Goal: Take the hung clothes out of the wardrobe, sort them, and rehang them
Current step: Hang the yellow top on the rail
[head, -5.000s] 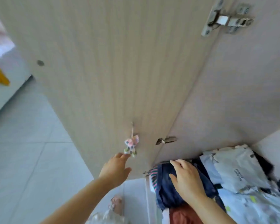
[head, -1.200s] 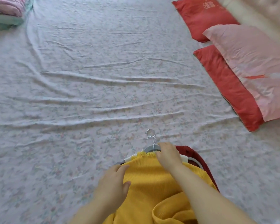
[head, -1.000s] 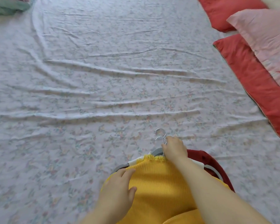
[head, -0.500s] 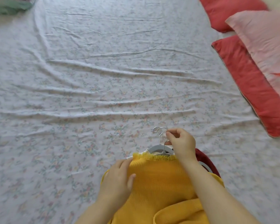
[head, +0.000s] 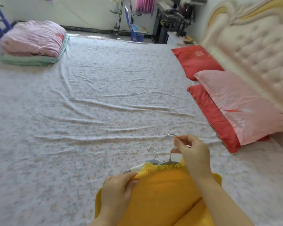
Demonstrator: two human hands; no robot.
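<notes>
A wrinkled floral bed sheet (head: 104,103) fills most of the frame, with a folded pink quilt (head: 31,38) stacked on a green blanket (head: 28,60) at upper left, a pink pillow (head: 240,105) overlapping two red pillows (head: 196,61) at right, and a cream tufted headboard (head: 255,46) at upper right.

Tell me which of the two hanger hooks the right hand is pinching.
The hook farther right, higher above the yellow garment: the right hand pinches it. The hook to its left sits lower, untouched.
</notes>
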